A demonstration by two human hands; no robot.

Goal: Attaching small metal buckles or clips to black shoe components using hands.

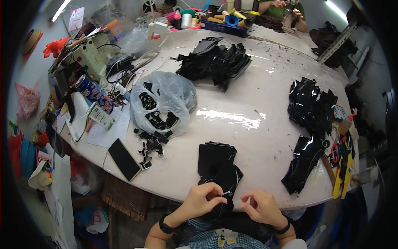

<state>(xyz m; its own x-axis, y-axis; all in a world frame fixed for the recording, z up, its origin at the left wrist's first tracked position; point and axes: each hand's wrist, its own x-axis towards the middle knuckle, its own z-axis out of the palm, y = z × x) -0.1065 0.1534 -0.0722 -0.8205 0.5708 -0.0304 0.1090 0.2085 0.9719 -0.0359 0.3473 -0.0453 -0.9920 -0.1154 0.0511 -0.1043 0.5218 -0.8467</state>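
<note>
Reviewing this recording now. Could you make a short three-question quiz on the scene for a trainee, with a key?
1. Fill in the blank: the small piece is pinched between the fingertips of the person's ____ hand.
2. True or false: the phone lies to the left of the black stack nearest the person.
3. Which lies in a loose heap right beside the plastic bag?
A) thread spools
B) black scraps
C) pliers

Key:
1. Left: the left hand pinches it.
2. True.
3. B.
</note>
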